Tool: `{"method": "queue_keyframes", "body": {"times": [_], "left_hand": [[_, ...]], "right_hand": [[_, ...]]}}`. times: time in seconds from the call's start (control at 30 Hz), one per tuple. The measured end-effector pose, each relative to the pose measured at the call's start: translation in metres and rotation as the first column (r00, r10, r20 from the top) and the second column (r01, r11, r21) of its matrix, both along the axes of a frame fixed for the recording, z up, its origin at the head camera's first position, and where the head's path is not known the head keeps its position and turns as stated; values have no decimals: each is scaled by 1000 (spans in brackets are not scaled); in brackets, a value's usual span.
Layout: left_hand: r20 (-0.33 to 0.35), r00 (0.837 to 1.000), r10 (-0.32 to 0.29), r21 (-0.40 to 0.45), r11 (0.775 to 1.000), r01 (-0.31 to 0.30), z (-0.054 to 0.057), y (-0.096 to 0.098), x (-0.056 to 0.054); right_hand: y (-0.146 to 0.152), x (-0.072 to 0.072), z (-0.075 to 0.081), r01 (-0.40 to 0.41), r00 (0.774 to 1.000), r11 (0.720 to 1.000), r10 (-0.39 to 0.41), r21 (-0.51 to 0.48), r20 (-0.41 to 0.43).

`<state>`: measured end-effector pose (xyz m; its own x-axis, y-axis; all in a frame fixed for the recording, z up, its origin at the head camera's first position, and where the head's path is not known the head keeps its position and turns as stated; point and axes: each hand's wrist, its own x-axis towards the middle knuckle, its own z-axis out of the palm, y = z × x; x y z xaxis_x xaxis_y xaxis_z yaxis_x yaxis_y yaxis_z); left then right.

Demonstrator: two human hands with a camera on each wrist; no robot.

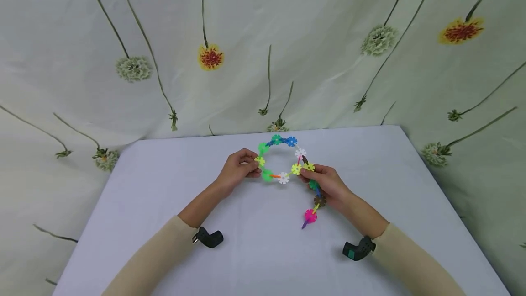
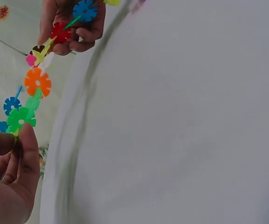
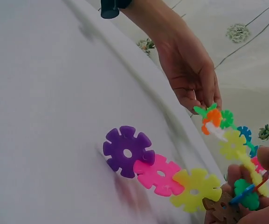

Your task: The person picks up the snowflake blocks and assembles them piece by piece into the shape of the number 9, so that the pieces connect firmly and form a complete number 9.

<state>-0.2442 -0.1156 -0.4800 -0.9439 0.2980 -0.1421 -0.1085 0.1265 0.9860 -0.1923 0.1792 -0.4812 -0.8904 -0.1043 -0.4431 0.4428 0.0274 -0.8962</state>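
Both hands hold up a chain of colourful plastic snowflake discs, slotted edge to edge into a ring with a tail. My left hand point(image 1: 239, 169) pinches a yellow disc point(image 1: 260, 161) on the ring's left side between thumb and fingers. On the right, my right hand point(image 1: 328, 185) grips the chain where ring and tail meet, thumb over a yellow disc point(image 1: 308, 167). Its fingers partly hide the discs there. From this hand the tail hangs down through a brown disc point(image 3: 222, 208), a yellow disc point(image 3: 196, 190) and a pink disc point(image 3: 160, 174) to a purple disc point(image 3: 127, 152) at its end.
A white-covered table point(image 1: 263, 250) lies under the hands. Behind it hangs a pale cloth point(image 1: 320, 22) printed with flowers. Each wrist wears a black camera, the left camera point(image 1: 210, 237) and the right camera point(image 1: 358, 248), jutting inward over the table.
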Motion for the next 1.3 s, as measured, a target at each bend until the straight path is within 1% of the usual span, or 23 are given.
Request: {"method": "queue_keyframes", "body": {"times": [0.1, 0.2, 0.27, 0.33, 0.4, 0.47, 0.53, 0.63, 0.77, 0.93, 1.07, 1.23, 1.3], "left_hand": [[29, 1000, 5, -15, 1000, -5, -3, 0, -8], [59, 998, 6, -32, 999, -4, -5, 0, -13], [74, 997, 3, -42, 999, 0, -6, 1, -16], [87, 996, 0, -50, 999, 4, -8, 2, -18], [97, 995, -6, -54, 998, 12, -9, 4, -20], [103, 995, -13, -62, 998, 20, -10, 5, -22], [107, 994, -19, -71, 997, 27, -11, 6, -24], [110, 994, -17, -98, 995, 28, -12, 6, -27], [105, 994, -12, -156, 987, 29, -12, 6, -30], [62, 998, -32, -261, 964, 47, -8, 5, -28], [34, 998, -55, -324, 944, 64, -7, 6, -25], [31, 997, -67, -353, 933, 74, -7, 7, -24], [41, 996, -75, -350, 933, 84, -7, 7, -26]], "right_hand": [[-3, 2, 0, -24, 999, 1000, 24, -2, 35], [-3, 4, 1, -84, 995, 996, 83, 14, 62], [-2, 5, 2, -141, 988, 989, 138, 44, 64], [1, 7, 3, -190, 981, 977, 185, 100, 52], [4, 8, 3, -222, 975, 962, 219, 156, 38], [6, 10, 3, -239, 971, 954, 238, 182, 26], [8, 11, 3, -239, 971, 954, 240, 180, 18], [9, 14, 3, -228, 973, 964, 228, 138, 17], [10, 19, 3, -227, 974, 968, 226, 109, 22], [12, 23, 3, -225, 974, 971, 223, 83, 32], [14, 26, 4, -235, 972, 970, 233, 68, 37], [15, 29, 5, -236, 971, 971, 233, 49, 55], [16, 29, 5, -230, 972, 973, 228, 31, 62]]}}
